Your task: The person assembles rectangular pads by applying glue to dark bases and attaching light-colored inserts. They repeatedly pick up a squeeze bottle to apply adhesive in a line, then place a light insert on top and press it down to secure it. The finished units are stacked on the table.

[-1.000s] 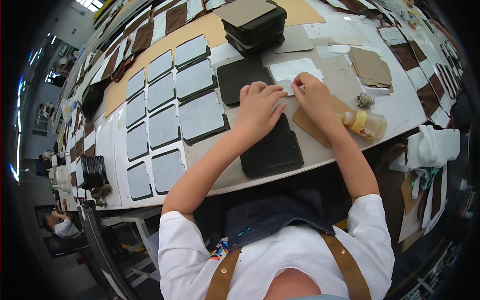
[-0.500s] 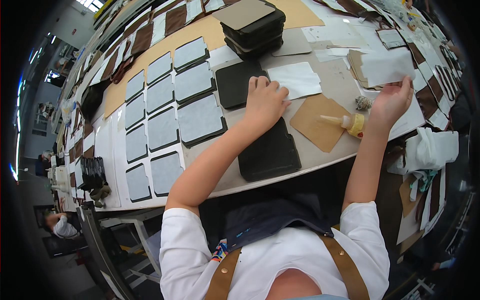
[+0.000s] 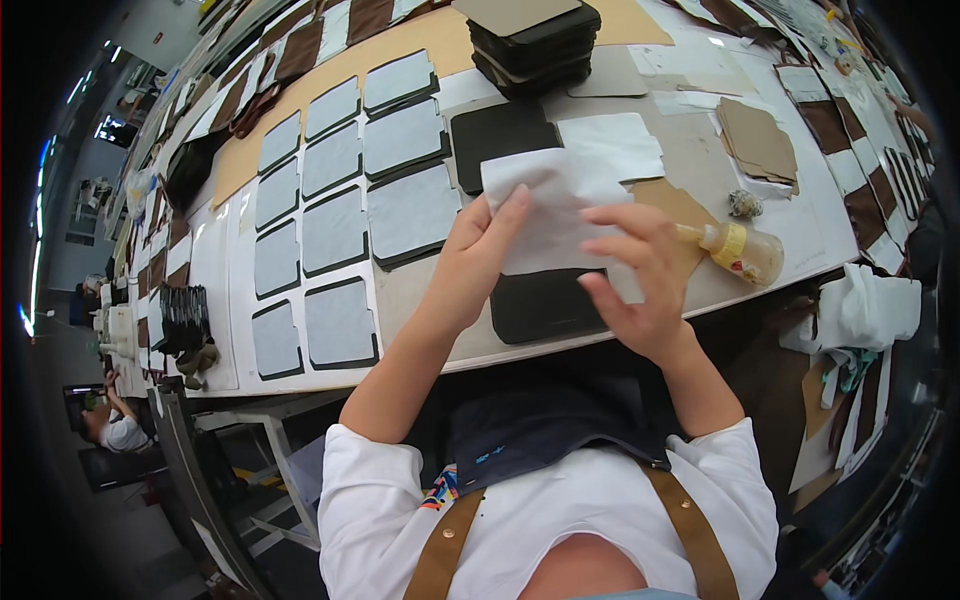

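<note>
My left hand pinches a thin white sheet by its left side, thumb on top, holding it above the table. At the sheet's right edge is my right hand, its fingers spread apart; whether a fingertip touches the sheet I cannot tell. Partly under the sheet lies a black panel near the table edge. Behind it is another black panel, beside a white piece. A glue bottle with a yellow band lies on its side, its nozzle over a tan card.
Rows of black-edged grey panels cover the table's left part. A tall stack of black pieces stands at the back. Tan cards lie at right near a small crumpled lump. White cloth hangs beyond the table's right edge.
The white sheet has come from the tan cards at right to in front of me. My left hand has left the black panel and now grips the sheet; my right hand has moved left and spread its fingers.
</note>
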Demonstrator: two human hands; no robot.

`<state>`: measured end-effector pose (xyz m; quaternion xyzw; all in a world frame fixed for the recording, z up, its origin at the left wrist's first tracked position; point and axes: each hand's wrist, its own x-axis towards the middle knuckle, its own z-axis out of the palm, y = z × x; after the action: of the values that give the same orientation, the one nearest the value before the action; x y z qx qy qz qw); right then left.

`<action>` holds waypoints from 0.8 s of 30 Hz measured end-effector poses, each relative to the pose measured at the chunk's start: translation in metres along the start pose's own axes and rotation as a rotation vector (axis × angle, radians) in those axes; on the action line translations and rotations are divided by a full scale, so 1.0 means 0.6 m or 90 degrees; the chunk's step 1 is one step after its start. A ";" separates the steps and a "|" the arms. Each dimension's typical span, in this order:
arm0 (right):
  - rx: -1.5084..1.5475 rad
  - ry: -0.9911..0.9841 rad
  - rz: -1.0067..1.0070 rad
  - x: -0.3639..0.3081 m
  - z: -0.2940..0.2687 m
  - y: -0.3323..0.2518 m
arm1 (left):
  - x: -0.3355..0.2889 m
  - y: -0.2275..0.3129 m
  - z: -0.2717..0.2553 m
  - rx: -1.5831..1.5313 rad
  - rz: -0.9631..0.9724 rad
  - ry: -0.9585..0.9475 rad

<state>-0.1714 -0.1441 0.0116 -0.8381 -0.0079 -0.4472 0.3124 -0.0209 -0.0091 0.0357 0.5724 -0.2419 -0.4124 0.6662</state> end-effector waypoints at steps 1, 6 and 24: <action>0.041 0.092 0.088 -0.019 0.007 0.006 | -0.010 -0.003 -0.005 -0.009 0.016 0.006; 0.605 0.160 0.548 -0.031 0.025 -0.003 | -0.050 -0.024 -0.023 -0.026 0.025 -0.002; 0.211 -0.014 0.585 -0.072 0.019 0.006 | -0.090 -0.117 -0.043 0.290 0.120 0.152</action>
<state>-0.1879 -0.1296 -0.0274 -0.6987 0.2882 -0.2469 0.6064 -0.0487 0.0501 -0.0296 0.7272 -0.3004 -0.2132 0.5791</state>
